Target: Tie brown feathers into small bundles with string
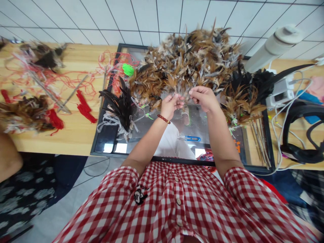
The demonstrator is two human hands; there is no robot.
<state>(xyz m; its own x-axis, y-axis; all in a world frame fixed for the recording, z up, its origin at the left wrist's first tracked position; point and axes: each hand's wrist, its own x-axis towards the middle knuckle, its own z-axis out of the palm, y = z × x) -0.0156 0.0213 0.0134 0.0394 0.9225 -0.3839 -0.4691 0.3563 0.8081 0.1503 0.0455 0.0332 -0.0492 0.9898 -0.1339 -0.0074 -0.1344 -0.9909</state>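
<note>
My left hand (172,105), with a beaded bracelet on the wrist, is closed in a pinch at the front edge of a large heap of brown and grey feathers (197,54). Close beside it, my right hand (204,98) pinches with thumb and forefinger. What either pinch holds is too small to make out against the feathers. Below the hands, blue-handled thread snips (192,138) lie on the dark glossy panel (157,153). A bundle of black feathers (123,108) with clear strips rests left of my hands. Tied brown feather bundles (240,104) lie to the right.
Bright green thread (128,69) sits by the heap. Thin sticks (260,143) lie at the panel's right side. A white bottle (273,49), a charger with cables (280,92) and a black headset (301,131) are further right. Red tassels (85,106) and another person's arm (8,155) are left.
</note>
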